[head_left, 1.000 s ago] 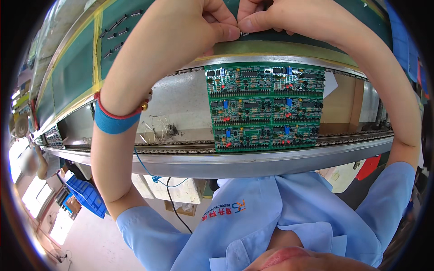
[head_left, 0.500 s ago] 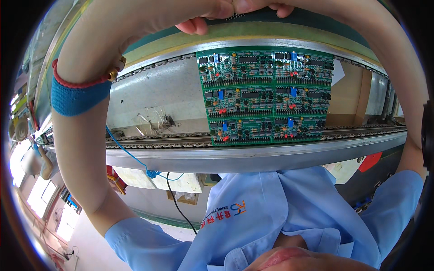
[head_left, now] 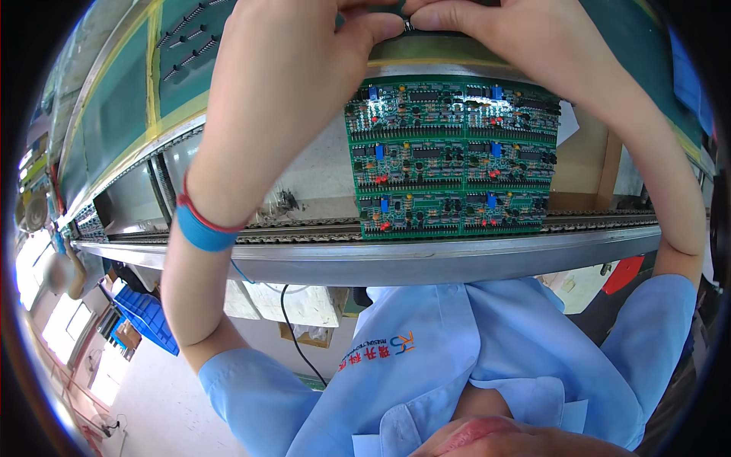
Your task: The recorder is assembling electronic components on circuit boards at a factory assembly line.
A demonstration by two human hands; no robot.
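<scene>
At the top of the view, beyond the circuit boards, my left hand and my right hand meet at their fingertips. Pinched between them is a small black pin header, mostly covered by the thumbs. Just nearer to me lies a panel of green circuit boards, crowded with chips, blue blocks and red parts. It spans the two rails of a conveyor, and neither hand touches it. A blue band with a red cord circles my left wrist.
Several black pin headers lie on the green mat at far left. A metal edge of the conveyor runs along my front, beside a chain. A blue crate stands lower left. Another person's arm shows at the left rim.
Both hands have come nearer to me, staying together on the pin header. Its pins, plainer before, are now mostly covered. More pin headers on the mat have come into view at upper left.
</scene>
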